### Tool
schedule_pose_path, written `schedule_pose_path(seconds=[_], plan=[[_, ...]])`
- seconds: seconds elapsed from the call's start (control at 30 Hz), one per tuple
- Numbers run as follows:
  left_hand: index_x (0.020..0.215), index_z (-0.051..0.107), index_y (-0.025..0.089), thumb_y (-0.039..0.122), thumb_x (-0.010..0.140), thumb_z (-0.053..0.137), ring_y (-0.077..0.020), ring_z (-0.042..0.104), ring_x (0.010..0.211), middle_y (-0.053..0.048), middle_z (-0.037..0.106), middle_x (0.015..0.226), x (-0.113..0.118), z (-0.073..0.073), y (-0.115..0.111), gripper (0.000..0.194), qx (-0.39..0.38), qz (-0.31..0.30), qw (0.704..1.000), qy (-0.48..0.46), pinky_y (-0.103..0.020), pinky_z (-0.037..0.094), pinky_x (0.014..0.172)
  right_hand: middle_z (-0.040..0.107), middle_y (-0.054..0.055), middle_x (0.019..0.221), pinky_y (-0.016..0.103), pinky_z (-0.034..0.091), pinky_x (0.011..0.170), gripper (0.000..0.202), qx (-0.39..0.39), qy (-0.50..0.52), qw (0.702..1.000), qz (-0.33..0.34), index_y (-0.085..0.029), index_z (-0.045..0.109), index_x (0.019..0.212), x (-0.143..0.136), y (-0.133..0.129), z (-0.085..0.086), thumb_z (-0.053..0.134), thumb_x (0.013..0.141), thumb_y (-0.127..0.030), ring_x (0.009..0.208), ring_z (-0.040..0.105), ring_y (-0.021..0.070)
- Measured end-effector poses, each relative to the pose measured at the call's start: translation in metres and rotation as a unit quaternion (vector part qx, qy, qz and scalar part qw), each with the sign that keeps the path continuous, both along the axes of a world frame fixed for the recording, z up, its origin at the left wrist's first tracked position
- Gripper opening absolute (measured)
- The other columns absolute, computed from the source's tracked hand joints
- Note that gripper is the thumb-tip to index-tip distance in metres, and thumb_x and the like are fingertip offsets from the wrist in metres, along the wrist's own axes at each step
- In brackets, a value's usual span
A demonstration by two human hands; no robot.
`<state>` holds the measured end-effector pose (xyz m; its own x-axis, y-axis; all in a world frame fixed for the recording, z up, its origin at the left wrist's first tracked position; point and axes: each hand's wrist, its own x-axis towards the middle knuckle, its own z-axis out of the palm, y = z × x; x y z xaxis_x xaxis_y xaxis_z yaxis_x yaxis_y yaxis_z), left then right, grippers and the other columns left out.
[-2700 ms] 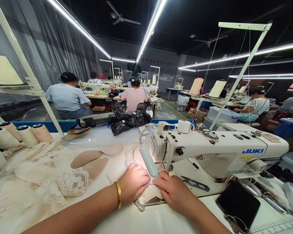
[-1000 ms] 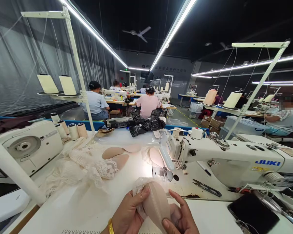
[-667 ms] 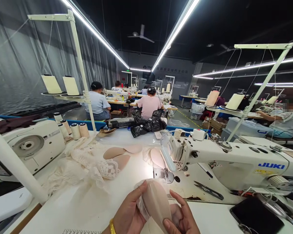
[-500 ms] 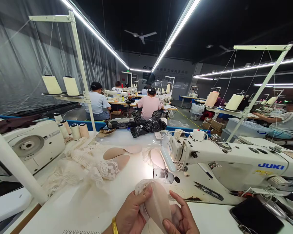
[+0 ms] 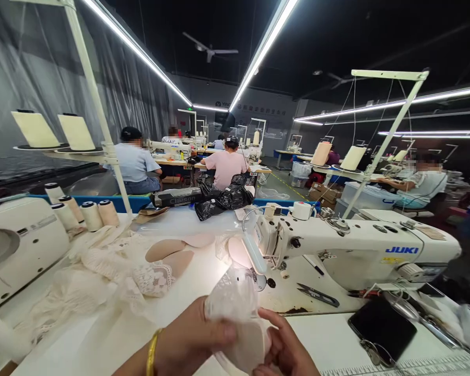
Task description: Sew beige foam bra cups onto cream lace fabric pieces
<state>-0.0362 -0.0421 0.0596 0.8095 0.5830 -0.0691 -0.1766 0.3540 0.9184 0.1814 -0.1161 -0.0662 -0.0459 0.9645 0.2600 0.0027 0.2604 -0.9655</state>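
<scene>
Between my two hands is a pale beige bra cup [image 5: 247, 342] with white lace [image 5: 233, 295] over its upper part. My left hand [image 5: 198, 329], with a gold bracelet at the wrist, grips the cup from the left, thumb lying across its face. Fingers of my right hand [image 5: 284, 344] curl round the cup's right side. Just beyond the lace stands a white sewing machine [image 5: 360, 243], its lamp lit over the needle area. Another cup [image 5: 238, 250] lies beside the needle. Some edges of the held piece are blurred.
Lace pieces [image 5: 90, 282] and loose beige cups [image 5: 168, 256] lie on the left. Thread snips [image 5: 317, 295], a black phone-like object [image 5: 383, 329] and a ruler [image 5: 411, 365] lie on the right. Several thread cones [image 5: 91, 215] stand at the back left. Black plastic bags [image 5: 225, 198] sit behind. Co-workers sit farther off.
The view has turned to the right. My left thumb has moved over the cup's face, and the lace part now stands up toward the machine. Both hands keep hold.
</scene>
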Motion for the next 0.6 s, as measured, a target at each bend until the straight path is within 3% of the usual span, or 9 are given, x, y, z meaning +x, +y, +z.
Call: schedule_pose_path(seconds=[0.03,0.07,0.1,0.17,0.2,0.23,0.3,0.47,0.6], plan=[[0.082,0.075,0.018,0.044,0.078,0.086,-0.0244,0.068,0.085,-0.003,0.072,0.087,-0.003,0.004,0.004,0.029,0.101,-0.085,0.991,0.03,-0.031,0.052,0.082,0.065,-0.001,0.084,0.03,0.045,0.067,0.047,0.077,-0.089,0.993,0.0,-0.035,0.053,0.138,0.009,0.006,0.009,0.068,0.095,-0.05,0.072,0.061,0.0177],[0.074,0.071,0.018,0.038,0.082,0.081,-0.0236,0.068,0.085,-0.002,0.071,0.087,-0.003,0.006,0.009,0.024,0.225,-0.148,0.961,0.062,-0.032,0.051,0.083,0.067,0.0,0.086,0.03,0.044,0.068,0.026,0.172,-0.194,0.966,-0.002,-0.032,0.06,0.125,0.017,0.014,0.02,0.061,0.101,-0.04,0.074,0.06,0.0181],[0.069,0.067,0.018,0.03,0.086,0.076,-0.0228,0.067,0.086,-0.001,0.071,0.088,0.0,0.007,0.016,0.023,0.357,-0.182,0.912,0.091,-0.033,0.049,0.086,0.069,0.001,0.086,0.03,0.042,0.068,0.012,0.274,-0.302,0.913,-0.002,-0.029,0.063,0.111,0.025,0.023,0.031,0.054,0.104,-0.03,0.074,0.058,0.018],[0.064,0.061,0.017,0.012,0.083,0.068,-0.0218,0.066,0.091,-0.001,0.071,0.094,0.012,0.001,0.032,0.021,0.582,-0.186,0.781,0.132,-0.038,0.044,0.094,0.072,0.002,0.089,0.032,0.04,0.071,0.021,0.36,-0.483,0.797,-0.036,-0.023,0.063,0.094,0.038,0.047,0.049,0.048,0.106,-0.014,0.08,0.055,0.0186],[0.064,0.06,0.017,0.005,0.077,0.068,-0.0215,0.067,0.093,0.0,0.072,0.096,0.021,-0.003,0.042,0.019,0.651,-0.18,0.722,0.148,-0.04,0.041,0.097,0.072,0.001,0.086,0.032,0.039,0.07,0.023,0.376,-0.536,0.755,-0.039,-0.022,0.061,0.089,0.043,0.06,0.055,0.048,0.105,-0.012,0.078,0.054,0.0183],[0.064,0.06,0.017,0.002,0.071,0.068,-0.0213,0.067,0.094,0.0,0.072,0.097,0.03,-0.009,0.052,0.019,0.69,-0.18,0.681,0.168,-0.041,0.04,0.098,0.072,0.001,0.084,0.031,0.038,0.069,0.025,0.381,-0.565,0.731,-0.039,-0.021,0.06,0.085,0.047,0.071,0.058,0.05,0.104,-0.009,0.078,0.054,0.0179],[0.063,0.061,0.017,0.002,0.065,0.071,-0.0199,0.069,0.09,0.001,0.072,0.097,0.045,-0.02,0.072,0.018,0.707,-0.199,0.649,0.197,-0.04,0.041,0.094,0.072,0.001,0.084,0.029,0.036,0.065,0.026,0.372,-0.58,0.723,-0.044,-0.02,0.058,0.079,0.053,0.089,0.056,0.054,0.099,-0.005,0.08,0.056,0.0177],[0.067,0.067,0.02,0.013,0.072,0.073,-0.0181,0.07,0.089,0.004,0.071,0.097,0.054,-0.035,0.094,0.011,0.679,-0.191,0.679,0.205,-0.039,0.04,0.093,0.076,-0.001,0.104,0.027,0.038,0.066,0.029,0.323,-0.516,0.793,-0.032,-0.021,0.063,0.094,0.065,0.087,0.049,0.052,0.088,0.005,0.09,0.059,0.0171],[0.068,0.065,0.02,0.012,0.072,0.073,-0.0189,0.071,0.089,0.003,0.071,0.101,0.05,-0.035,0.089,0.012,0.689,-0.18,0.67,0.209,-0.04,0.041,0.092,0.076,-0.002,0.097,0.028,0.036,0.065,0.028,0.266,-0.503,0.822,0.002,-0.022,0.064,0.091,0.067,0.075,0.054,0.052,0.089,0.003,0.089,0.06,0.0173]])
